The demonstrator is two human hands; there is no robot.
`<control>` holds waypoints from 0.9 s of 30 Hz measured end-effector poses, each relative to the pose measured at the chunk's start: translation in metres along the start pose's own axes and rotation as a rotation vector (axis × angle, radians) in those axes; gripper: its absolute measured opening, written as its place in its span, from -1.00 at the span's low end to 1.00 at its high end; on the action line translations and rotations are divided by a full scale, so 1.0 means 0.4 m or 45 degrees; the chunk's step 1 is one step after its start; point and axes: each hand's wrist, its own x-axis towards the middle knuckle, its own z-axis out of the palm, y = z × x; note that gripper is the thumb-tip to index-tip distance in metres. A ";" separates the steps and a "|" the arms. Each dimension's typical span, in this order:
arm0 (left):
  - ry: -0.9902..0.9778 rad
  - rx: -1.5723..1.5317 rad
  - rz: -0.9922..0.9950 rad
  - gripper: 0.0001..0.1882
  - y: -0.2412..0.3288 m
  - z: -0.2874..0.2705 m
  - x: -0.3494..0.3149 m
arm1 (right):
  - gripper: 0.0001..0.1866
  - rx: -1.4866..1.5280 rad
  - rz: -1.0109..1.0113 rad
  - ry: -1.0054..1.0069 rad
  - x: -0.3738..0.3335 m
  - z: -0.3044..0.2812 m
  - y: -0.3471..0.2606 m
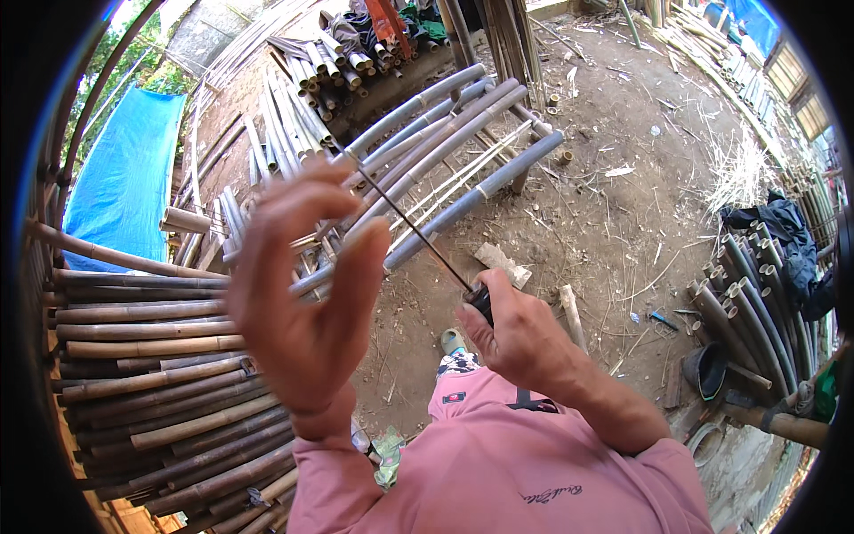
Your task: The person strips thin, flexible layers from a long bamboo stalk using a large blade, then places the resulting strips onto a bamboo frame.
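My right hand (525, 334) is closed round the black handle of a long, thin, dark tool (411, 222). Its narrow shaft slants up and to the left, seen nearly edge-on, so I cannot tell whether it is a blade or a rod. My left hand (298, 294) is raised close to the camera, fingers curled and thumb apart, with nothing visible between them. The shaft runs behind or beside its fingertips; touching or apart, I cannot tell. Beyond both hands stands a low bench of bamboo poles (476, 191).
Stacked bamboo poles (169, 392) fill the left side, below a blue tarp (129, 178). More cut bamboo (329, 67) lies at the back. On the right, upright bamboo tubes (752, 294) stand by a black bucket (705, 369). A wooden block (503, 263) lies on the dirt floor.
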 end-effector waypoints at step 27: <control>-0.349 0.068 -0.218 -0.70 -0.243 0.056 -0.033 | -0.55 0.021 0.267 -0.214 0.153 0.025 0.030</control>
